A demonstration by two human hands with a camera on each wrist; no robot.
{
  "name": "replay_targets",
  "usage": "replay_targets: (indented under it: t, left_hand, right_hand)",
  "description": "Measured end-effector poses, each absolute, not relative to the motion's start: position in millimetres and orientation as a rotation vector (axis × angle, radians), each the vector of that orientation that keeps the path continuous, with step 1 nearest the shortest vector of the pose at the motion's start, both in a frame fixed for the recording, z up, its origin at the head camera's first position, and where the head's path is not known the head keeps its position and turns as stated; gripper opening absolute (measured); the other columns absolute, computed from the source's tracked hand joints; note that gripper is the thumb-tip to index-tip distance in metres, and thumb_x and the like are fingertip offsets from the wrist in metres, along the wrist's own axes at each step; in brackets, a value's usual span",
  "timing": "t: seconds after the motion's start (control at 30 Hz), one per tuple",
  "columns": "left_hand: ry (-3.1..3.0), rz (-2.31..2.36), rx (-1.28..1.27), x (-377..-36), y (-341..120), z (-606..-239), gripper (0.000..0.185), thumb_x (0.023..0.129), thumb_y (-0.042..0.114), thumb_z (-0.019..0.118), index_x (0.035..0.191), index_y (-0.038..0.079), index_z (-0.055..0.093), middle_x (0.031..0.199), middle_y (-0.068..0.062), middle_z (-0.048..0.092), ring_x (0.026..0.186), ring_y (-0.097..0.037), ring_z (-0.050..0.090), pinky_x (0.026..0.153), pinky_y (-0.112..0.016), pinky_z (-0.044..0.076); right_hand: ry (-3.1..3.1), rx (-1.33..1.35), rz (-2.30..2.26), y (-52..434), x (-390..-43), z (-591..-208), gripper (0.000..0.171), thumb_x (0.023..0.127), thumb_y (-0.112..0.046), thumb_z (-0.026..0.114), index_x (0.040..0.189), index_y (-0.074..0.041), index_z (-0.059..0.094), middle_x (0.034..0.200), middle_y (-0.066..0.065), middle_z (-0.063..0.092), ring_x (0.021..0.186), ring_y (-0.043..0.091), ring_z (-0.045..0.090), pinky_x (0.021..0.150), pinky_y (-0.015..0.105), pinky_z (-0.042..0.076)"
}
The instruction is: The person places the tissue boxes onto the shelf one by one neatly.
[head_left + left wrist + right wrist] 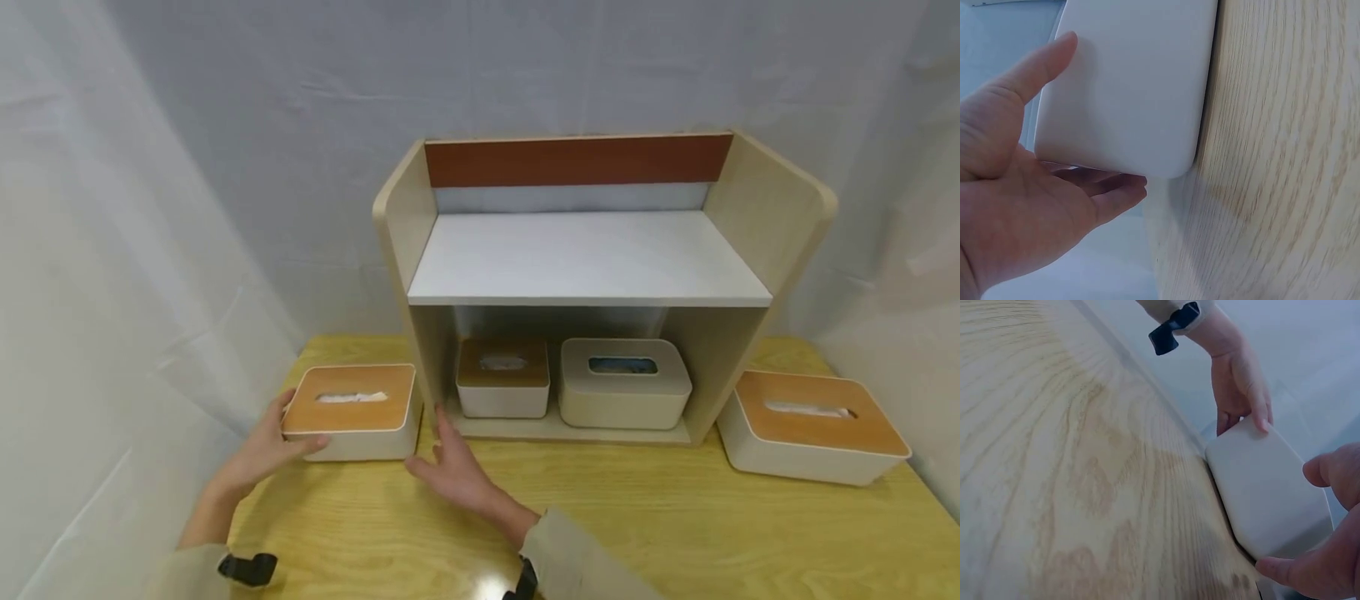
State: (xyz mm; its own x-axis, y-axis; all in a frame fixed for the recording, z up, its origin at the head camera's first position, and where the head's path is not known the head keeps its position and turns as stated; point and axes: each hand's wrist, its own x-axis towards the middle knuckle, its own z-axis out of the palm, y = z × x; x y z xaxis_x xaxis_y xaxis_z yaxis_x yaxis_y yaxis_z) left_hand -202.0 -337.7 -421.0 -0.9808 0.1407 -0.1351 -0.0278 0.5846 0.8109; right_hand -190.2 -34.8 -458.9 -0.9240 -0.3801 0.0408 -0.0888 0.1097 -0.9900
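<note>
A tissue box [351,408] with a wood-coloured lid and white sides stands on the table left of the shelf. My left hand [264,446] holds its left end, thumb on the front face and fingers round the end. The left wrist view shows the box's plain white side [1135,81] beside this thumb, with the fingers [1116,197] partly hidden behind the end. My right hand [457,475] is at the box's right end, by the shelf's left panel, thumb and fingers spread. In the right wrist view both hands are at opposite ends of the box [1266,481].
The wooden two-tier shelf [592,258] stands at the back. On its lower level sit a small brown-topped tissue box [502,392] and a cream tissue box [626,392]. Another wood-lidded tissue box [817,433] stands right of the shelf. Pale sheeting [112,250] hangs around the table.
</note>
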Motion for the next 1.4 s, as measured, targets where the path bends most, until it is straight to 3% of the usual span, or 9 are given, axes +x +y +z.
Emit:
replay_targets:
  t: [0.23, 0.43, 0.63, 0.8, 1.03, 1.17, 1.4]
  left_hand:
    - [2.646, 1.374, 0.123, -203.4, -342.1, -424.3, 0.108, 0.093, 0.028, 0.069, 0.154, -0.003, -0.014, 0.146, -0.041, 0.026, 0.129, -0.054, 0.039, 0.102, -0.06, 0.038]
    - [2.616, 1.374, 0.132, -203.6, -341.4, -425.6, 0.108, 0.095, 0.029, 0.068, 0.154, -0.001, -0.016, 0.151, -0.043, 0.014, 0.134, -0.06, 0.028, 0.103, -0.066, 0.036]
    - [2.617, 1.388, 0.129, -202.3, -340.8, -424.9, 0.107, 0.095, 0.028, 0.067, 0.154, -0.001, -0.016, 0.151, -0.042, 0.015, 0.134, -0.06, 0.03, 0.102, -0.063, 0.038]
    - [2.618, 1.384, 0.134, -201.4, -339.7, -422.9, 0.106, 0.095, 0.029, 0.067, 0.155, 0.0, -0.015, 0.153, -0.041, 0.013, 0.135, -0.06, 0.027, 0.101, -0.066, 0.038]
    - [2.602, 1.421, 0.15, -200.4, -339.6, -422.6, 0.104, 0.095, 0.027, 0.068, 0.156, 0.0, -0.012, 0.15, -0.039, 0.022, 0.131, -0.058, 0.036, 0.097, -0.056, 0.046]
    - [2.603, 1.436, 0.151, -202.0, -341.0, -425.2, 0.104, 0.094, 0.025, 0.069, 0.156, -0.001, -0.011, 0.148, -0.039, 0.026, 0.127, -0.055, 0.042, 0.093, -0.05, 0.048]
    - [2.585, 1.408, 0.106, -201.6, -340.7, -426.4, 0.103, 0.095, 0.028, 0.068, 0.156, -0.002, -0.01, 0.157, -0.038, 0.005, 0.133, -0.058, 0.032, 0.098, -0.062, 0.043]
  right_hand:
    - [2.199, -0.453, -1.88, -46.7, -179.7, -461.2, 0.096, 0.09, -0.017, 0.065, 0.158, 0.0, -0.001, 0.162, 0.028, 0.005, 0.132, 0.053, 0.039, 0.107, 0.052, 0.04]
    - [2.216, -0.361, -1.898, -54.9, -172.4, -463.7, 0.099, 0.089, -0.017, 0.064, 0.159, -0.005, -0.005, 0.161, 0.031, 0.006, 0.132, 0.052, 0.04, 0.108, 0.054, 0.038]
    - [2.18, -0.37, -1.948, -65.2, -169.9, -465.6, 0.099, 0.089, -0.014, 0.063, 0.158, -0.003, -0.007, 0.164, 0.024, -0.004, 0.14, 0.049, 0.03, 0.113, 0.051, 0.032]
    - [2.198, -0.329, -1.918, -72.0, -168.7, -466.0, 0.099, 0.088, -0.018, 0.063, 0.159, -0.005, -0.006, 0.163, 0.025, 0.001, 0.141, 0.046, 0.032, 0.114, 0.053, 0.03]
    - [2.269, -0.316, -1.857, -76.0, -171.1, -467.6, 0.095, 0.088, -0.023, 0.062, 0.159, -0.004, 0.002, 0.164, 0.022, 0.011, 0.148, 0.038, 0.018, 0.118, 0.056, 0.019]
    - [2.29, -0.324, -1.848, -77.5, -175.2, -469.2, 0.093, 0.089, -0.021, 0.061, 0.159, -0.002, 0.003, 0.163, 0.024, 0.012, 0.148, 0.038, 0.016, 0.118, 0.056, 0.019]
    - [2.316, -0.374, -1.845, -79.9, -185.4, -471.4, 0.088, 0.089, -0.019, 0.059, 0.159, -0.004, 0.007, 0.164, 0.017, 0.012, 0.15, 0.034, 0.015, 0.118, 0.053, 0.02]
